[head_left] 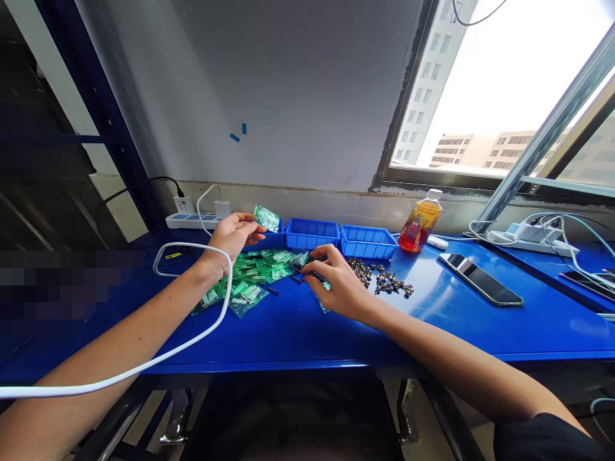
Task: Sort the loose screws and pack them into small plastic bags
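My left hand (234, 235) pinches one small clear plastic bag with green contents (267, 219), raised at the front edge of the blue bins. Below it, a heap of similar green bags (257, 272), some with whitish pieces inside, covers part of the blue table. My right hand (336, 282) is over the dark screws (314, 261), its fingers curved and apart from the thumb; I see nothing held in it. To its right lies a pile of brassy-looking screws (394, 284). Under the right hand, another small bag (325, 302) is partly hidden.
Blue plastic bins (368, 242) line the wall. A bottle with red drink (420, 224) and a phone (480, 279) are at right. A white cable (192, 339) crosses my left forearm. Power strips (533, 238) stand at both sides.
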{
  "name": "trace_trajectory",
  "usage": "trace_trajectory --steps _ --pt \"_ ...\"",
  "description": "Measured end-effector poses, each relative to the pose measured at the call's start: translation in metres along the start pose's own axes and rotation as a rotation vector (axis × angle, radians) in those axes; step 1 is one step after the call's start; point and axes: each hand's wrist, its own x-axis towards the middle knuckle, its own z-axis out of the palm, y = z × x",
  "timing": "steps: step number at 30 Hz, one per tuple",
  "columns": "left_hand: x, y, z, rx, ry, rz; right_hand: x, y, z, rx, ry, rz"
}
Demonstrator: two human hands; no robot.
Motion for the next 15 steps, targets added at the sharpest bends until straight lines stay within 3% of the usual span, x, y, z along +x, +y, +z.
trace_trajectory --steps 8,12,15 --pt "0.011 -0.010 -0.006 0.060 0.122 0.086 0.002 0.004 0.000 -0.097 -0.031 0.018" --pt "0.016 -0.020 -0.010 0.402 0.114 0.312 0.009 0.026 -0.004 -0.230 -0.038 0.167" --pt "0.010 -0.024 -0.007 0.648 -0.005 0.479 0.012 0.042 -0.006 -0.276 -0.073 0.263"
